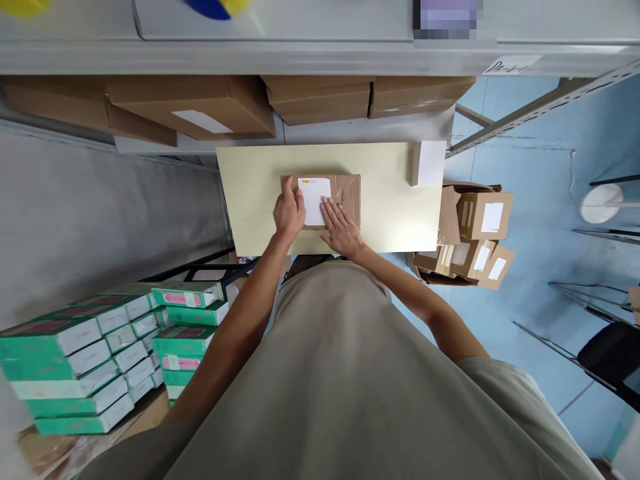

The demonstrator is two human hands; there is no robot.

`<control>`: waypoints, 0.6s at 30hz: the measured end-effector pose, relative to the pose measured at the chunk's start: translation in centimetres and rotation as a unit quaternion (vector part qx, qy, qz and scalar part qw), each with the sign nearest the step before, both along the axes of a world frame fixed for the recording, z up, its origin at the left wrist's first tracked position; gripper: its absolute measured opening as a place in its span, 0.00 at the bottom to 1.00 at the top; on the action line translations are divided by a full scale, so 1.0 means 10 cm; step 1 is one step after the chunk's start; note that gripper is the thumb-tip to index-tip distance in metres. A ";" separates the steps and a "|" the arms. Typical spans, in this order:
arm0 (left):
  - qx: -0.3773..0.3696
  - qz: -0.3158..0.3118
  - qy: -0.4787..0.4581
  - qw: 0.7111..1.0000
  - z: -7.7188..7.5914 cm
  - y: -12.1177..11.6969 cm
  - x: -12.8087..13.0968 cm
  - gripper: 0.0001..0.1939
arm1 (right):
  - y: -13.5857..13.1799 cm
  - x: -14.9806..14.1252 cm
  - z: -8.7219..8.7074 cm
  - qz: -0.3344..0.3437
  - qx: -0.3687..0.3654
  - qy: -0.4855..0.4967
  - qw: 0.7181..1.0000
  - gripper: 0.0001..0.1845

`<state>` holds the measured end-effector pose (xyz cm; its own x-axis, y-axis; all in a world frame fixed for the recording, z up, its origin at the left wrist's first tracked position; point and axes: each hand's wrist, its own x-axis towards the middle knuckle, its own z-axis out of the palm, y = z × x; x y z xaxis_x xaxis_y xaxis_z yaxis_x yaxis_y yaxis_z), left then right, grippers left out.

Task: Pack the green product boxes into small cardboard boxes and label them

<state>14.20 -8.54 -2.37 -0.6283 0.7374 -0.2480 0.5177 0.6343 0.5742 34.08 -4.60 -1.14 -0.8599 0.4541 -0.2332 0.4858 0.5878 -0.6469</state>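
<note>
A brown cardboard box lies on the pale yellow tabletop in front of me. On its upper face is a white label with a small yellow mark at the top. My left hand grips the box's left end, its fingers curled around the edge and its thumb by the label. Flat across the label's right side and the cardboard beside it rests my right hand, fingers stretched out. The underside of the box is hidden.
A stack of white slips or a white box stands at the tabletop's right end. Labelled cartons fill a larger box on the right. Green-and-white boxes are piled at left. Beyond the table, a shelf holds brown cartons.
</note>
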 end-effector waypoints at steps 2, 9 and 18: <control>0.000 -0.004 -0.005 1.000 0.04 0.01 -0.01 0.32 | 0.11 -0.15 -0.05 -0.024 0.012 0.004 1.000 0.44; -0.030 -0.011 -0.018 0.999 0.18 0.05 -0.02 0.31 | 0.32 -0.80 -0.06 -0.007 0.065 -0.008 0.998 0.42; 0.011 -0.070 -0.012 0.997 0.24 -0.01 -0.04 0.32 | -0.06 -0.11 0.02 0.131 0.060 0.013 0.990 0.43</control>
